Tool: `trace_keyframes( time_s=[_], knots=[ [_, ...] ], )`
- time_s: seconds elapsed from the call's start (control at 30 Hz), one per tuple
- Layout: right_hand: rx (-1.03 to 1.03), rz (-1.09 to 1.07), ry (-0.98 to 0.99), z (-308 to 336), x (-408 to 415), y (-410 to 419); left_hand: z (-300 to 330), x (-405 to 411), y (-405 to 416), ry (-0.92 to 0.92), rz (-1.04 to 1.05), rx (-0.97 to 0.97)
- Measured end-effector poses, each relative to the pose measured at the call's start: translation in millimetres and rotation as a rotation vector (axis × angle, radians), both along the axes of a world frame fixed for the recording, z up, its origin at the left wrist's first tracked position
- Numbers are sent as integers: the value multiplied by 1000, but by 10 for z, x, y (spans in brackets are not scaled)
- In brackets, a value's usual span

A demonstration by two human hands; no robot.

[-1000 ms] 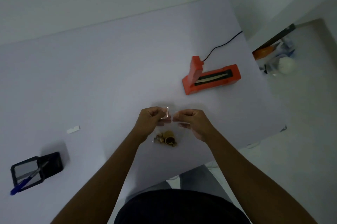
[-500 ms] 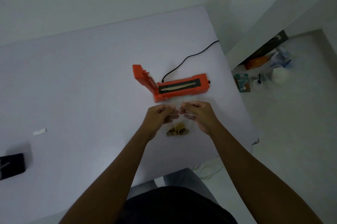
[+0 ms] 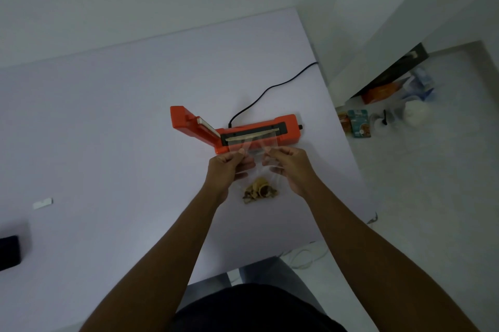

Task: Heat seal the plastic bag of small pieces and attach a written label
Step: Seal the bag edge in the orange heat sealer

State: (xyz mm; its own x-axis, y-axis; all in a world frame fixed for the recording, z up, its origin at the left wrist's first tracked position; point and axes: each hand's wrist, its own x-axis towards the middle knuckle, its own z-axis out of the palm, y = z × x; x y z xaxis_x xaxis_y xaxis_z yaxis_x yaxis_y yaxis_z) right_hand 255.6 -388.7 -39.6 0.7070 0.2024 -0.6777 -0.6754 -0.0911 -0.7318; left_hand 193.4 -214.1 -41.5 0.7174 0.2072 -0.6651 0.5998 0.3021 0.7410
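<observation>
A clear plastic bag (image 3: 256, 149) holds small brown and tan pieces (image 3: 259, 190) at its near end. My left hand (image 3: 229, 167) pinches the bag's left side and my right hand (image 3: 287, 167) pinches its right side. The bag's open top lies over the sealing strip of the orange heat sealer (image 3: 253, 132), whose lid stands raised at the left end. A small white label (image 3: 42, 203) lies on the table far to the left.
The sealer's black cord (image 3: 270, 88) runs back to the right table edge. A dark holder (image 3: 9, 253) shows at the left frame edge. Boxes and bottles (image 3: 383, 115) clutter the floor beyond the white table (image 3: 108, 115), on the right.
Both hands have carried the bag forward, and its top now rests on the sealer's strip. The camera view has shifted right, pushing the holder mostly out of frame.
</observation>
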Motion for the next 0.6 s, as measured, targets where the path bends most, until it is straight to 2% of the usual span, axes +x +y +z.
trace_keyframes(
  time_s=[0.2,0.6],
  knots=[
    [-27,-37,-39,-70,52,43,-58,68,-26,8,30,-1],
    [-28,-107,5,-193,112,53,-107,88,-86,43,56,-32]
  ],
)
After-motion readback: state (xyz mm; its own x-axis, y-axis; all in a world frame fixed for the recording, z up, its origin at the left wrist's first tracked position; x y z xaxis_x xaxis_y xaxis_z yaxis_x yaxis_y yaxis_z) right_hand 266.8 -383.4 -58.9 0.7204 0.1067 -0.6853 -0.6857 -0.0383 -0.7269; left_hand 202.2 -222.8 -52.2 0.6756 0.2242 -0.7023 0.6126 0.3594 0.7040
